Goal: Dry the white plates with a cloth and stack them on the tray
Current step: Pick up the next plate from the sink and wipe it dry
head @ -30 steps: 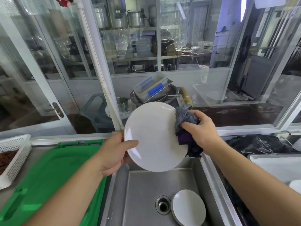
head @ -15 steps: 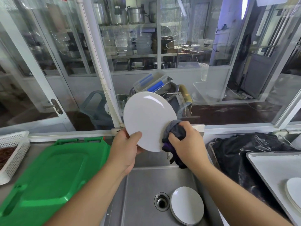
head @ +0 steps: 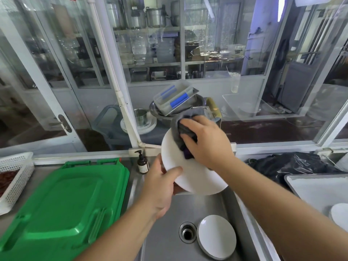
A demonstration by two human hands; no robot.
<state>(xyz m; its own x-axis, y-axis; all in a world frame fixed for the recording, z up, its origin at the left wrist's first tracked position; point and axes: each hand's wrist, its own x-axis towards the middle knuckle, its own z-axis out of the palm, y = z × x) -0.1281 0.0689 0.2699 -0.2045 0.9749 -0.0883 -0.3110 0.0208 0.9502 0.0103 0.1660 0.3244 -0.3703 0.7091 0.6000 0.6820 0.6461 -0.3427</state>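
Over the steel sink (head: 188, 208) by glass partitions (head: 244, 53) — hands: left hand (head: 160, 187) grips plate (head: 190, 178), right hand (head: 205, 140) clutches cloth (head: 181, 129).

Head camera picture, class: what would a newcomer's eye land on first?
First, the white plate held up over the sink, the left hand gripping its rim while the right hand presses a grey cloth on it. Next, the green lid on the left counter, and more plates by the drain.
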